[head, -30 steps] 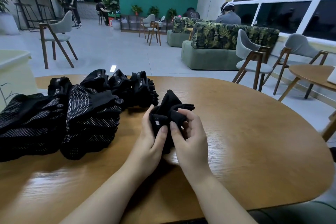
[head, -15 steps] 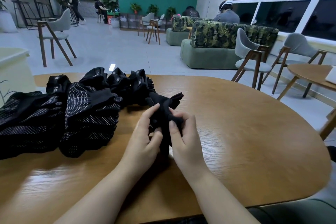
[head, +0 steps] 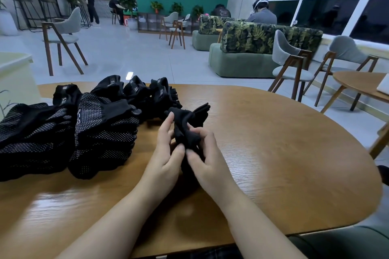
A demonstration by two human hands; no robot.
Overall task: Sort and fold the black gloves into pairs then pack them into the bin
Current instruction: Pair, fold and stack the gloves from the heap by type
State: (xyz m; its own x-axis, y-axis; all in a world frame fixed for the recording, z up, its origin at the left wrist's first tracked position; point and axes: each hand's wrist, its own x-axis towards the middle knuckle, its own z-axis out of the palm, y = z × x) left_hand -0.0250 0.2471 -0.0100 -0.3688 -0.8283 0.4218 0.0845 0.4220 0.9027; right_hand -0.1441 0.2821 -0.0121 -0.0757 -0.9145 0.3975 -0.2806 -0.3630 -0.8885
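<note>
The glove bundle (head: 187, 132), a second ago a broad wad, is now rolled narrower and upright above the wooden table (head: 284, 153), fingertips poking right. The left hand (head: 166, 162) pinches its lower edge; the right hand (head: 207, 160) curls round it. The fold looks nearly finished. The unsorted gloves (head: 101, 132) wait leftward, near the pale bin (head: 14, 78).
</note>
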